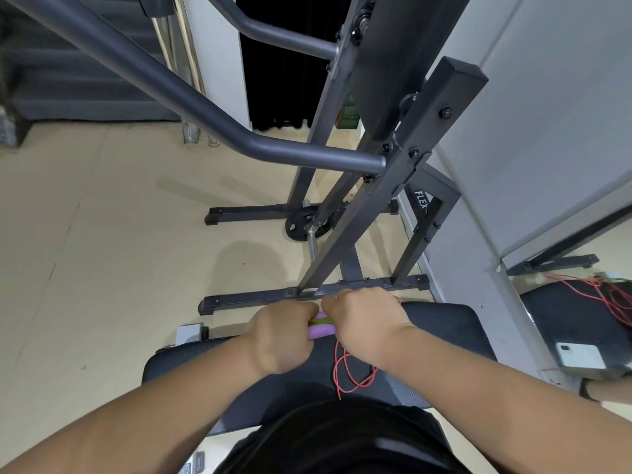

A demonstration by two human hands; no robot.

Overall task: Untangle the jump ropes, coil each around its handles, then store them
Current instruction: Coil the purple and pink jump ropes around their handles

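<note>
The left hand (280,336) is curled round the purple handles (321,328), which lie together with a green streak between them. The right hand (362,319) sits just beside it, almost touching. Its fingers are bent under and out of sight, and it appears to pinch the red rope (352,374) close to the handles. Below the right wrist the rope falls in loose loops onto the black bench (444,330). This cord looks thin, light and limp, so it will likely spring off a coil unless kept taut. It is best pinched near the handles and fed on under tension, while the stiff, thicker handles give the firm grip. Beyond the knuckles stands the grey rack (342,289), with a weight plate (304,224) farther out on the floor. Well off to the right of the right hand, a second red rope (608,295) lies tangled on another black pad, with a white phone (579,355) near it.
</note>
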